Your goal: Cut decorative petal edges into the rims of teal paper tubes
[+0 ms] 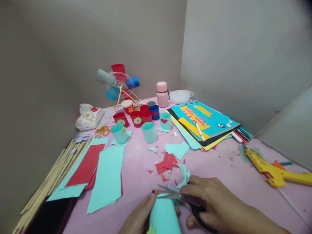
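Observation:
My left hand (142, 213) is closed round a mint-green paper tube (163, 213) at the bottom middle, its thumb by the upper rim. A bit of yellow-green paper shows low on the tube. In my right hand (212, 201) is a pair of scissors (174, 195) with black handles. Their blades are parted at the tube's top edge, one lying across the rim. Just beyond the blades lie curled mint offcuts (182, 175) and red paper scraps (167, 164). The fingers of my left hand behind the tube are mostly hidden.
Several paper cups (149, 132) stand mid-table. Mint and red paper strips (107, 177) and wooden sticks (46, 182) lie left. A yellow glue gun (265, 165) rests right, near stacked coloured sheets (207, 122). Behind stand a pink flask (162, 94) and a paper wheel (119, 81).

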The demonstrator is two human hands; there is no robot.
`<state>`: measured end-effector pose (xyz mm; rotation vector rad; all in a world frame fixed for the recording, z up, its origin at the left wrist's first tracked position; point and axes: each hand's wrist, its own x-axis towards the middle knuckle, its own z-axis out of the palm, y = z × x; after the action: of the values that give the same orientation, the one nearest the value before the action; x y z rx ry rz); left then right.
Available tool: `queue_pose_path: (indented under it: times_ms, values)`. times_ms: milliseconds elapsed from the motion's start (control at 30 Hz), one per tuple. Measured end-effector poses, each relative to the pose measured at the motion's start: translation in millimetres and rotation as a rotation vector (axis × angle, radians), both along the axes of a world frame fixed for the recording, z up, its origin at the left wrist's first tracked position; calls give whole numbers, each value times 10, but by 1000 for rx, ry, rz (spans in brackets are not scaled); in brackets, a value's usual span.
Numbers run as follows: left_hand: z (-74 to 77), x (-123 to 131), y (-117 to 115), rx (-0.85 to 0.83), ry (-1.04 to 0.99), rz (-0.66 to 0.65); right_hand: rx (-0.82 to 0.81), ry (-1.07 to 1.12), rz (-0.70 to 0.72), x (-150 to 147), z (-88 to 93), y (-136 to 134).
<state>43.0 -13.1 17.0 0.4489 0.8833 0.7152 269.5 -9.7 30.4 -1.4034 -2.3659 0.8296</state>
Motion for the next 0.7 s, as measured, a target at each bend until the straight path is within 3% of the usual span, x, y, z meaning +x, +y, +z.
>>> queue_pose_path:
  times_ms: [233, 400, 567, 700]
  values:
    - [93, 35, 26, 157, 260, -201, -40, 77, 32, -11, 51, -17]
    - [79, 38, 22, 148, 240, -167, -42, 73, 28, -28, 45, -32]
    - [91, 15, 33, 252, 220, -151, -59, 93, 20, -26, 38, -31]
    - [25, -8, 30, 186, 172, -131, -43, 130, 23, -13, 13, -44]
